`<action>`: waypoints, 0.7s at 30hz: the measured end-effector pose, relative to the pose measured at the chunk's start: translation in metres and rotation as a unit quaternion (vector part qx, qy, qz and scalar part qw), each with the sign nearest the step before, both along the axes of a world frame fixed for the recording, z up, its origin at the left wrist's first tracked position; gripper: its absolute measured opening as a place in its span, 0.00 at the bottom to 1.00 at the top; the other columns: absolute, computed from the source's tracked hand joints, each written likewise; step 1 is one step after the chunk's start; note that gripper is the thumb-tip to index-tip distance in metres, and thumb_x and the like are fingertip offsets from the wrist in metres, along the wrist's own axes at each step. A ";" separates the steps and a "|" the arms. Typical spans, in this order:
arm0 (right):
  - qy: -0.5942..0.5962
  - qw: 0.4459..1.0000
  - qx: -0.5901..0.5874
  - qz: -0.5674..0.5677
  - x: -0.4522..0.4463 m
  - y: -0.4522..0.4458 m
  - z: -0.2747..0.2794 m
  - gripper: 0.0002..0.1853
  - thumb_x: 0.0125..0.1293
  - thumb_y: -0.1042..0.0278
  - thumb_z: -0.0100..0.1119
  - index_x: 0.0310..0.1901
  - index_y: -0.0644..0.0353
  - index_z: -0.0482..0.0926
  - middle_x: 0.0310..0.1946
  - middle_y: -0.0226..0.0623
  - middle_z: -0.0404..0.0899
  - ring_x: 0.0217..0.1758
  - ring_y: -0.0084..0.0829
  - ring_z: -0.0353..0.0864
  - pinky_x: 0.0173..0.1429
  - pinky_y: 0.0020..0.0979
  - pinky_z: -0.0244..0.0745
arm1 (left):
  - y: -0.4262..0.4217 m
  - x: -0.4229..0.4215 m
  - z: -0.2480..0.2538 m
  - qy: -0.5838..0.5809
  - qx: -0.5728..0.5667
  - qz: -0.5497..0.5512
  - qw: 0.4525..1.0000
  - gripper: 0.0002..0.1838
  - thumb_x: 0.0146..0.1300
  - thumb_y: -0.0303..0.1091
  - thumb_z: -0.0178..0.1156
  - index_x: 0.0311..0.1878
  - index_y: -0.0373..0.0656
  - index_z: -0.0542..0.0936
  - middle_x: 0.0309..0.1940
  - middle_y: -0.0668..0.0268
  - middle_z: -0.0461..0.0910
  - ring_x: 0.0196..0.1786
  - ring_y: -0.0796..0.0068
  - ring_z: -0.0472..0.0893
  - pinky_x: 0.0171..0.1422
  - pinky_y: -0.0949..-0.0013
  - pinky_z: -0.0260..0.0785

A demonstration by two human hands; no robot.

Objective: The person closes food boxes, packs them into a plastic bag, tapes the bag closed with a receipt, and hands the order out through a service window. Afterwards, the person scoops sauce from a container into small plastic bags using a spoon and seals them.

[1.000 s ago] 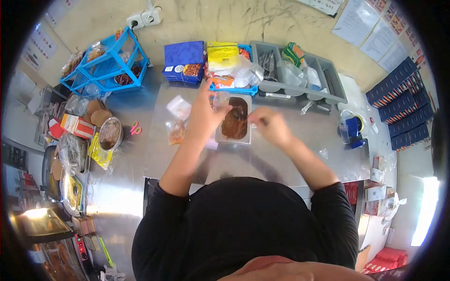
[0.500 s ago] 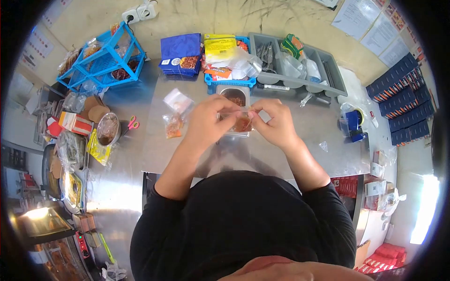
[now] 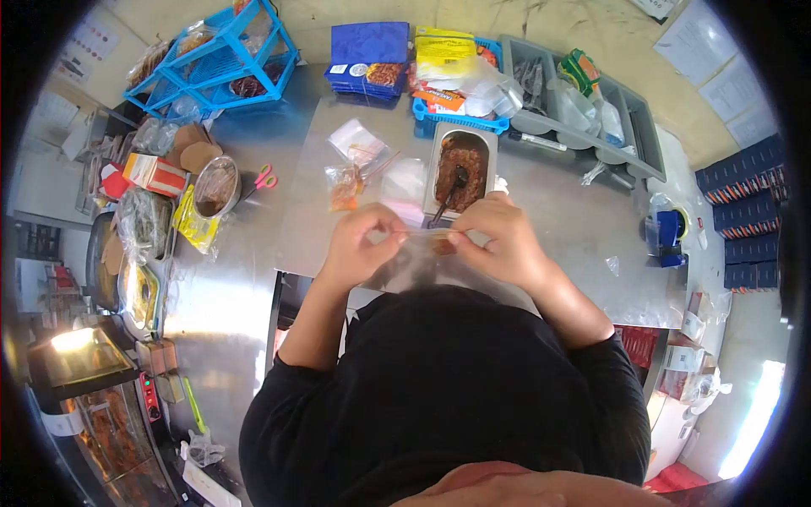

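Observation:
Between my hands, close to my body, a small clear plastic bag (image 3: 441, 245) with some reddish-brown filling is held by its top edge. My left hand (image 3: 363, 242) pinches the left corner and my right hand (image 3: 500, 236) pinches the right one. Just beyond them stands a metal container (image 3: 492, 145) of reddish-brown paste, with a dark spoon (image 3: 460, 177) resting in it. Flat empty bags (image 3: 404, 182) lie left of the container. Farther left, filled small bags (image 3: 345, 188) lie near another clear packet (image 3: 356, 141).
Blue packets (image 3: 368, 52), a blue basket (image 3: 498, 124) of packages and a grey divided tray (image 3: 646, 152) line the back. At left are a blue rack (image 3: 232, 55), a round bowl (image 3: 217, 186) and pink scissors (image 3: 265, 177). A tape dispenser (image 3: 672, 226) stands right.
Both hands have come together and drawn back from the container toward my body, with the small bag between them. The spoon now rests in the container. The camera view has shifted.

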State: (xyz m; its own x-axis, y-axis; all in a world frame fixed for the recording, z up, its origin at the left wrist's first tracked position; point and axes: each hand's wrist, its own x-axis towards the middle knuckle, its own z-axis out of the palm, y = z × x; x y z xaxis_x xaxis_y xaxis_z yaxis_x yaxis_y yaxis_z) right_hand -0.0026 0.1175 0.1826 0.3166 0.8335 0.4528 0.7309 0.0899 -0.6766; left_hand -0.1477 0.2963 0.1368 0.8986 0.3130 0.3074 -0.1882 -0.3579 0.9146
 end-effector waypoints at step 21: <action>0.192 0.893 -0.204 -0.352 0.060 -0.133 -0.066 0.09 0.62 0.67 0.53 0.41 0.61 0.79 0.34 0.36 0.81 0.39 0.27 0.79 0.45 0.27 0.70 | 0.042 0.083 -0.075 0.260 0.471 0.026 0.843 0.11 0.52 0.38 0.61 0.38 0.47 0.81 0.37 0.62 0.80 0.45 0.59 0.77 0.53 0.57 0.65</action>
State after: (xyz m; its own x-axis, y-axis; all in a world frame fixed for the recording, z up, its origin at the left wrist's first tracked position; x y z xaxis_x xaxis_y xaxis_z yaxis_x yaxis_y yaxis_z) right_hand 0.0576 -0.0153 0.1168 0.8938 0.4379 -0.0965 0.2172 -0.6111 -0.7612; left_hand -0.0642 0.3379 0.0623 0.9811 0.1932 0.0095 0.1886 -0.9664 0.1749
